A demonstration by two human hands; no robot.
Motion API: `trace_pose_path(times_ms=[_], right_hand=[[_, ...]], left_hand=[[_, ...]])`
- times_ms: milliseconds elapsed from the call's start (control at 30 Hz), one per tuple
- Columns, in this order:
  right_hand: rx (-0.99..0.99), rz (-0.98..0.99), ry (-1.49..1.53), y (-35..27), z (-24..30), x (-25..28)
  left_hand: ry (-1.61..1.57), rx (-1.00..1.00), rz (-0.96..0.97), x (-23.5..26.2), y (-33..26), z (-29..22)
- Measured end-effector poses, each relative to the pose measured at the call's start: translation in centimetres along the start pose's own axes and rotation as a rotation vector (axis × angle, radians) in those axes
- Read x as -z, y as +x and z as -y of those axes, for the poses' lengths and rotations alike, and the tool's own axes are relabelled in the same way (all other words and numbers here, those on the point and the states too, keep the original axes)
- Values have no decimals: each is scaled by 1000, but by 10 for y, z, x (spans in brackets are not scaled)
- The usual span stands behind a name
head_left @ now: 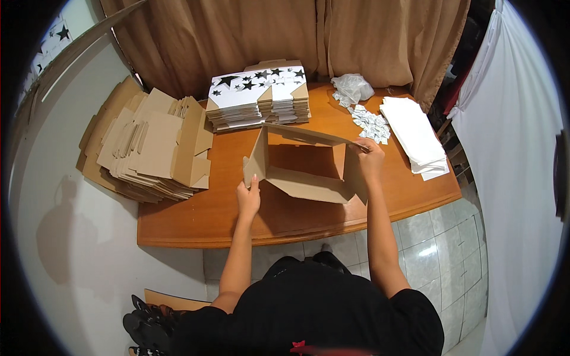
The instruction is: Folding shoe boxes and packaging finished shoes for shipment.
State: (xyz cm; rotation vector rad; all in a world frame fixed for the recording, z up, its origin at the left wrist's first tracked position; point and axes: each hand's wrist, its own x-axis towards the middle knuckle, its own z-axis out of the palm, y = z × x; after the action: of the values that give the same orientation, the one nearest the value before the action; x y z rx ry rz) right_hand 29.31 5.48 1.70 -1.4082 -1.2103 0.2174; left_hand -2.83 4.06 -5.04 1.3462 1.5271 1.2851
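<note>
Between my hands a brown cardboard box (310,185) is unfolded into an open frame above the table, and the wood shows through its middle. My left hand (249,197) is closed on its left edge, thumb up along the cardboard. At the far right corner, the fingers of my right hand (371,159) pinch the upper edge. The box is slightly tilted, its right side partly hidden by my right hand and forearm.
The wooden table (196,222) bears a pile of flat brown cardboard (145,142) at left and a stack of star-printed white cardboard (237,98) at the back. Small white packets (371,123), a clear plastic bag (352,88) and white sheets (414,133) lie at right.
</note>
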Motion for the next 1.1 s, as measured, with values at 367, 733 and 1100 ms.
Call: trace_pose_path(times_ms=[367, 733, 1100], right_hand=[[-185, 396, -732, 18, 3, 26], [-333, 599, -588, 33, -71, 71], [-406, 368, -633, 20, -92, 79]], left_hand=[[-391, 227, -26, -22, -43, -15], [-347, 283, -19, -25, -50, 0], [251, -1, -326, -48, -55, -36]])
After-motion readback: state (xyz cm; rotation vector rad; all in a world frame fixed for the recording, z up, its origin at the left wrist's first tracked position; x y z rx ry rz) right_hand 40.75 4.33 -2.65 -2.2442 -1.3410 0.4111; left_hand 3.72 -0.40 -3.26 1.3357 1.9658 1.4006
